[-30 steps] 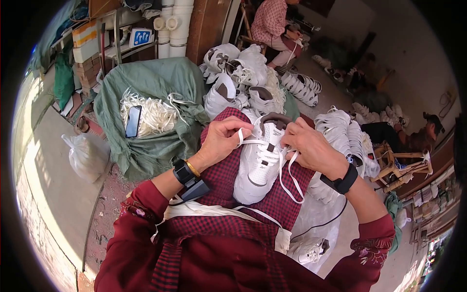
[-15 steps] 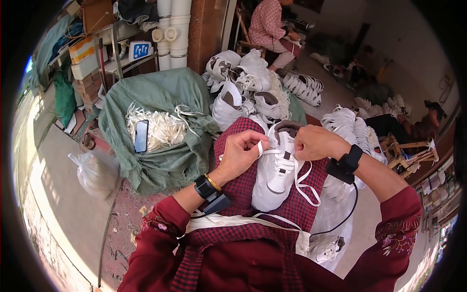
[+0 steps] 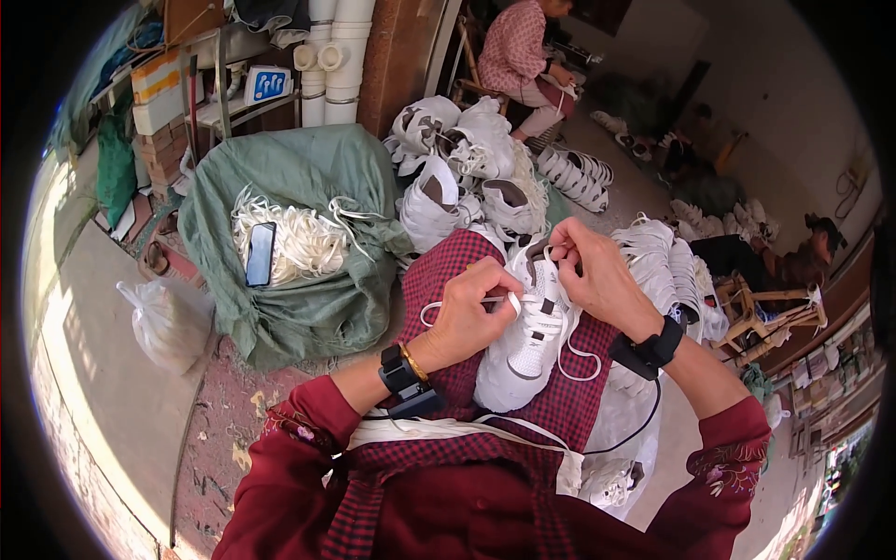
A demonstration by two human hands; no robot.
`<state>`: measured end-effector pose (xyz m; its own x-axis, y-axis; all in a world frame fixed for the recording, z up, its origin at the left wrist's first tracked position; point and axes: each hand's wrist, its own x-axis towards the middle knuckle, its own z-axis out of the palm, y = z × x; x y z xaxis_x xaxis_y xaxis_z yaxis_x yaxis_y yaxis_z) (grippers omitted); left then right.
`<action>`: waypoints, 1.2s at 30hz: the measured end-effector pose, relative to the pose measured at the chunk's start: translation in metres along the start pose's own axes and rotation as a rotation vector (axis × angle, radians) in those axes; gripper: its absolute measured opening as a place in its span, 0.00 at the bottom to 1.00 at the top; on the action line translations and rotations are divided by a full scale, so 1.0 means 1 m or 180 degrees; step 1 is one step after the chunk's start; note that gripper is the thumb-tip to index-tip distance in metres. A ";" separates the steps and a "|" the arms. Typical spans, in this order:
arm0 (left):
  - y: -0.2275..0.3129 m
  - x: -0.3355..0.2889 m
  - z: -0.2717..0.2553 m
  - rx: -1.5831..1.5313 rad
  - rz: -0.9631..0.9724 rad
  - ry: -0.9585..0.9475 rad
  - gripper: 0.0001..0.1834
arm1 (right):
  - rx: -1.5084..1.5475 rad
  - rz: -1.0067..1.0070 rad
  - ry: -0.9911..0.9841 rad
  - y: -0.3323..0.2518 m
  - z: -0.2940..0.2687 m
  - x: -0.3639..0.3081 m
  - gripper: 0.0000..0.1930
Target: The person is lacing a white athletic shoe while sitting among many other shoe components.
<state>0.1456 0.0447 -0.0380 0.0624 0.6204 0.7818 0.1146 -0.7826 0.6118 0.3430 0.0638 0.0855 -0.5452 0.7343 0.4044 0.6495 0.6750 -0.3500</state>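
A white sneaker with a grey-brown lining lies on my lap, toe toward me, on a red-and-black checked apron. Its white shoelace runs through the lower eyelets, and one length curves loose along the right side. My left hand is closed in a pinch on the lace beside the shoe's left edge; a loop of it sticks out behind the fingers. At the upper right eyelets, by the collar, the fingers of my right hand pinch the lace, partly hidden by the hand itself.
Left stands a green sack with a heap of white laces and a phone on top. White shoes are piled ahead, with stacks of more at right. A tied plastic bag sits far left. Another person works behind.
My right hand has turned and moved up toward the shoe's collar, its fingers now extended into a pinch. My left hand has shifted slightly downward. The loose lace on the right is drawn up shorter.
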 end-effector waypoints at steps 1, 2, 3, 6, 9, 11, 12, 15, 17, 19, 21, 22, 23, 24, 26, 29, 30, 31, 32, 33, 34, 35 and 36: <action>0.002 0.000 0.001 0.0205 0.0143 -0.0024 0.08 | 0.0037 0.0219 -0.0160 -0.004 0.004 -0.004 0.11; 0.003 0.002 0.002 0.0228 0.0096 -0.0091 0.08 | 0.0111 0.0376 -0.0327 -0.008 0.007 -0.008 0.11; 0.004 0.003 0.002 0.0263 0.0044 -0.0163 0.08 | 0.0293 0.0281 -0.0412 -0.011 0.010 -0.011 0.12; 0.004 0.015 -0.005 -0.0431 -0.1103 -0.0580 0.12 | 0.0388 0.0483 -0.0435 -0.015 0.014 -0.012 0.16; 0.001 0.031 -0.023 -0.1133 -0.1959 -0.1111 0.31 | 0.0685 0.0475 -0.0352 -0.010 0.016 -0.012 0.18; 0.003 0.038 -0.030 -0.0917 -0.1657 -0.1378 0.34 | 0.0889 0.0365 -0.0290 -0.005 0.021 -0.012 0.19; 0.003 0.044 -0.034 -0.0753 -0.1459 -0.1517 0.34 | 0.0945 0.0307 -0.0244 -0.003 0.023 -0.013 0.18; 0.002 0.057 -0.041 -0.0278 -0.1156 -0.1990 0.34 | 0.0729 0.0314 -0.0204 0.002 0.028 -0.016 0.18; 0.001 0.062 -0.040 0.0381 -0.0732 -0.2024 0.30 | 0.0514 0.0387 -0.0175 0.002 0.031 -0.016 0.17; 0.000 0.065 -0.040 0.0415 -0.0746 -0.2219 0.26 | 0.0321 0.0387 -0.0116 0.000 0.033 -0.014 0.17; -0.003 0.070 -0.042 0.0220 -0.0809 -0.2374 0.24 | 0.0544 0.0415 0.0011 -0.002 0.034 -0.014 0.16; -0.005 0.075 -0.043 0.0002 -0.0896 -0.2467 0.23 | 0.0619 0.0398 0.0088 -0.002 0.035 -0.015 0.15; -0.008 0.079 -0.043 -0.0142 -0.1013 -0.2548 0.23 | 0.0710 0.0389 0.0126 -0.002 0.037 -0.016 0.15; -0.010 0.082 -0.043 -0.0152 -0.1143 -0.2625 0.22 | 0.0514 0.0309 0.0134 -0.001 0.038 -0.019 0.14; -0.014 0.084 -0.042 -0.0274 -0.1076 -0.2687 0.22 | 0.0599 0.0401 0.0198 0.003 0.041 -0.021 0.14; -0.016 0.081 -0.042 -0.0302 -0.1143 -0.2714 0.24 | 0.0391 0.0256 0.0096 0.006 0.035 -0.020 0.12; -0.016 0.080 -0.043 -0.0299 -0.1070 -0.2729 0.25 | 0.0218 -0.0009 0.0141 0.006 0.028 -0.019 0.12; -0.016 0.079 -0.044 -0.0257 -0.0993 -0.2775 0.25 | 0.0065 -0.0268 0.0152 0.005 0.021 -0.018 0.12; -0.015 0.079 -0.045 -0.0322 -0.1003 -0.2826 0.27 | -0.0335 -0.0359 0.0166 0.007 0.004 -0.019 0.10; -0.014 0.078 -0.045 -0.0334 -0.1093 -0.2834 0.26 | -0.0659 -0.0307 0.0366 0.010 -0.014 -0.018 0.09; -0.013 0.078 -0.045 -0.0380 -0.1110 -0.2800 0.26 | -0.0800 -0.0100 0.0316 0.014 -0.036 -0.018 0.08; -0.011 0.078 -0.045 -0.0368 -0.1149 -0.2755 0.26 | -0.0743 -0.0018 0.0241 0.014 -0.050 -0.026 0.08; -0.007 0.078 -0.042 -0.0044 -0.0981 -0.2490 0.21 | -0.0743 0.0168 0.0114 0.015 -0.063 -0.033 0.07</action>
<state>0.1077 0.0964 0.0230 0.7001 0.6593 0.2740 0.2274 -0.5697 0.7897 0.4047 0.0452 0.1200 -0.4908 0.7623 0.4220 0.7837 0.5978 -0.1684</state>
